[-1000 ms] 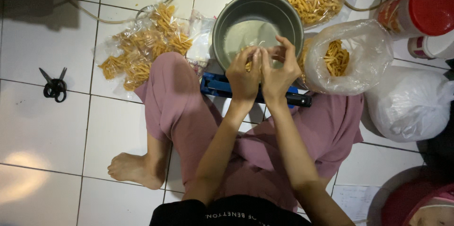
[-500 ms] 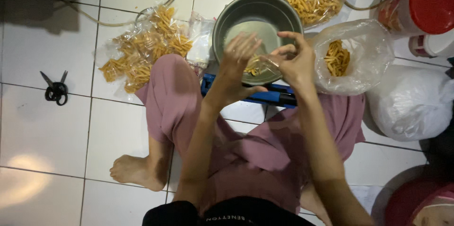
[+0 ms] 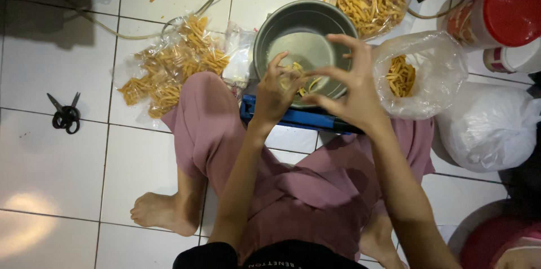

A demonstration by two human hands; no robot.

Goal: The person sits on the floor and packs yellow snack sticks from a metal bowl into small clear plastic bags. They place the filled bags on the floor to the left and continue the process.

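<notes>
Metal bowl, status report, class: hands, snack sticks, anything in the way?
Both hands, left hand and right hand, over metal bowl. Fingers pinch snack sticks. Nothing blocking.

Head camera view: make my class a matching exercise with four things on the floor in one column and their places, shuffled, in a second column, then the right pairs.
Things:
1. scissors
2. metal bowl
3. red-lidded jar
4. open plastic bag of yellow snack sticks

Places:
A. at the top right corner
B. alone on the white tiles at far left
C. just right of the right hand
D. on the blue stand, beneath both hands

Pairs: 1-B, 2-D, 3-A, 4-C
</notes>
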